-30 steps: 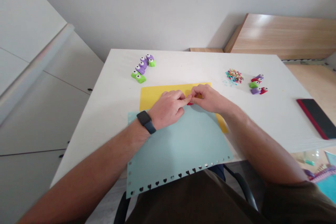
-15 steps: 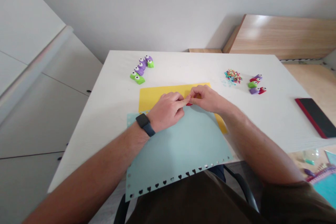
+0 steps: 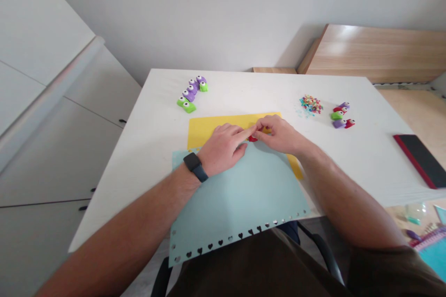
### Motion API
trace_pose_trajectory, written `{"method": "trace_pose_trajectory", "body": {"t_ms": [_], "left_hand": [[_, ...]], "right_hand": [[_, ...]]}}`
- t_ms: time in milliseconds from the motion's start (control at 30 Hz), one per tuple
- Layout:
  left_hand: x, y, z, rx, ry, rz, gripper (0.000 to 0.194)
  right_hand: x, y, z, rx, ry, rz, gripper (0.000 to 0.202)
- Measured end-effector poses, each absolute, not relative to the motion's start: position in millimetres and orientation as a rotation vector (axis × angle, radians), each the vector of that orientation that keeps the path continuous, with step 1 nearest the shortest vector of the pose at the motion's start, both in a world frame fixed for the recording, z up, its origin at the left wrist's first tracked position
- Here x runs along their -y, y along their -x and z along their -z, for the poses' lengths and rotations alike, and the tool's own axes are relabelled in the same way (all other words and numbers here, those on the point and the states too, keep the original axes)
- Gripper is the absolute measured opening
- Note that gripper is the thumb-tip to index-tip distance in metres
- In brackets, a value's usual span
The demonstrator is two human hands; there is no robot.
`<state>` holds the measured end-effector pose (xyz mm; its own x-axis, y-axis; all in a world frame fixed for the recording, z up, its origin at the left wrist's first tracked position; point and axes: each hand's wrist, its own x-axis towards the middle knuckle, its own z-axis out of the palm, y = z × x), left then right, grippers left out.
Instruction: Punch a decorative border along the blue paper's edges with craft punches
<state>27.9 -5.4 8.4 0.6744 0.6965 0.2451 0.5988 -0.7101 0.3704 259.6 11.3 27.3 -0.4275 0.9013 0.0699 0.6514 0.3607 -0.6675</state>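
Observation:
My left hand (image 3: 225, 148) lies palm down over the blue paper (image 3: 237, 195), thumb apart and index finger stretched onto a small red paper punch (image 3: 252, 138), mostly hidden by fingers. My right hand (image 3: 277, 133) pinches the punch from the other side with curled fingers and thumb. The punch sits by the far edge of the blue paper. Under that lies a yellow sheet (image 3: 209, 126). Heart-shaped and other small holes line the blue paper's near edge, which hangs over the table's front toward my lap.
Purple and green punches with googly eyes (image 3: 190, 95) stand at the back left of the white table (image 3: 132, 171). A pile of coloured confetti (image 3: 311, 104) and more punches (image 3: 339, 111) are at right. A black and red case (image 3: 420, 160) lies at the right edge.
The view has shifted slightly. My left thumb has moved a little outward from the index finger, and more of the red punch shows between my hands.

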Motion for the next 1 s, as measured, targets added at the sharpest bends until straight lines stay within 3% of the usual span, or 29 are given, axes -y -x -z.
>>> {"method": "trace_pose_trajectory", "body": {"t_ms": [367,1000], "left_hand": [[3.7,-25.5,-1.3,-1.099,-2.586,-0.582,0.053],[4.2,-27.6,-2.5,-1.118,-2.549,-0.563,0.048]], "right_hand": [[-7.6,-264.3,-27.5,2.367,1.227,-0.649,0.024],[-5.1,-260.4,-28.9,2.418,1.23,-0.537,0.019]]}}
